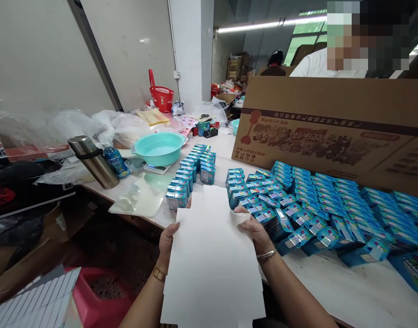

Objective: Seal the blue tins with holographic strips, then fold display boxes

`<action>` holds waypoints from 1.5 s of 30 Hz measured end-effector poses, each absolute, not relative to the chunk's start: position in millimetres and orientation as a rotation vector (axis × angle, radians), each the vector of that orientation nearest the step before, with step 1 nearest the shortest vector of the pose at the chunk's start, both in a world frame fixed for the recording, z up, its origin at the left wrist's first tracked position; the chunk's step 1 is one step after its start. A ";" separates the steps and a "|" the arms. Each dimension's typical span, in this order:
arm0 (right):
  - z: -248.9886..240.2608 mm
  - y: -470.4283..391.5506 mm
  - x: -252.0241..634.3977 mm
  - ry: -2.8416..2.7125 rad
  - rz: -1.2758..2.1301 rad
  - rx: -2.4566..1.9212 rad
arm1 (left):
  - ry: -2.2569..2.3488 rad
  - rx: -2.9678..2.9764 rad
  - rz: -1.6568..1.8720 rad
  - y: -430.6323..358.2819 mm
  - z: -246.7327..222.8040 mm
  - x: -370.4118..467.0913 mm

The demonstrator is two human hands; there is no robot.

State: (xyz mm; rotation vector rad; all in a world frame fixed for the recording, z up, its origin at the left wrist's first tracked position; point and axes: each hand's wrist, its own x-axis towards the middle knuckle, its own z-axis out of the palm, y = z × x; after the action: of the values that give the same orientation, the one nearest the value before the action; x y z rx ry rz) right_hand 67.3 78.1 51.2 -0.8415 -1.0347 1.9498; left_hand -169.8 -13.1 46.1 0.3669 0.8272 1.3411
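Observation:
A flat white cardboard box blank [212,259] with notched edges fills the lower middle of the view, its plain side up. Gripping its left edge is my left hand [168,241], thumb on top and the other fingers hidden underneath. My right hand [256,230] clasps the right edge, where a small flap is folded up against the fingers. Just beyond the blank, small blue packs [178,198] stand in rows on the table. Many more blue packs [297,214] crowd the table to the right of my right hand.
A large printed cardboard carton [332,123] stands behind the packs, with a person in white beyond it. At left are a steel thermos [94,161], a blue bottle [116,159] and a turquoise basin [160,148] on a scale. A pink stool [102,296] sits below.

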 end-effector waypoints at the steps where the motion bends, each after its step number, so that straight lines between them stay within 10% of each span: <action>1: 52.8 78.7 67.3 -1.061 1.952 -0.831 | 0.845 0.392 1.370 -12.7 49.0 -168.6; 21: 57.4 83.0 65.3 -0.831 2.147 -0.828 | 1.070 0.934 1.245 -11.0 61.0 -157.5; 45: 7.6 128.0 14.6 -1.659 1.246 -1.383 | 1.297 0.968 1.300 64.7 1.5 -144.6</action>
State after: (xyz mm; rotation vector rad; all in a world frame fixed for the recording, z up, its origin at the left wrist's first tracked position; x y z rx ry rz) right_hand 14.6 128.0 7.6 -1.3826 -1.6595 1.2461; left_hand -144.6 64.7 1.5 0.9683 1.2969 1.3001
